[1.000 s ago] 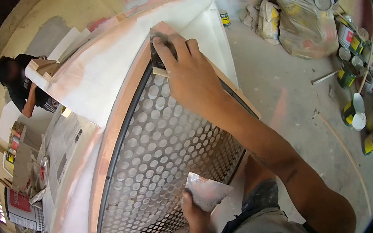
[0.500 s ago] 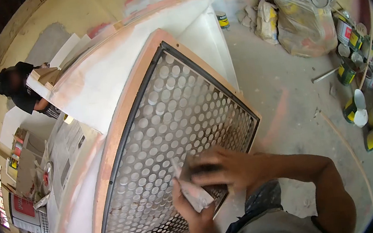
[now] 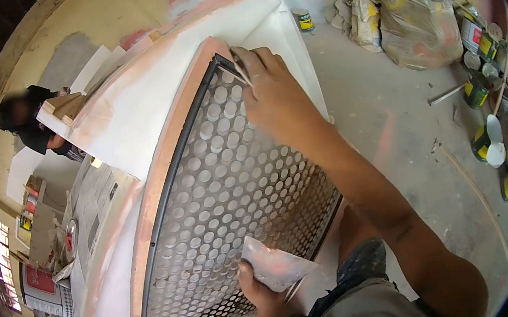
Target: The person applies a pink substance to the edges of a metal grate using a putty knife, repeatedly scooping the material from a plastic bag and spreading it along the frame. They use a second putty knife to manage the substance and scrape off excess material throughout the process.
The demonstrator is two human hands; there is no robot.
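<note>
While right hand [image 3: 272, 96] fingers pinch a scraper [image 3: 239, 66], left hand [image 3: 258, 285] grips a putty plate [image 3: 275, 267] over dusty floor [image 3: 402, 121].

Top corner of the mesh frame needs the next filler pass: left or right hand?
Right. The right hand already presses a scraper at the top corner of the perforated panel. The left hand sits low at the panel's bottom edge, holding a putty-smeared plate.
</note>
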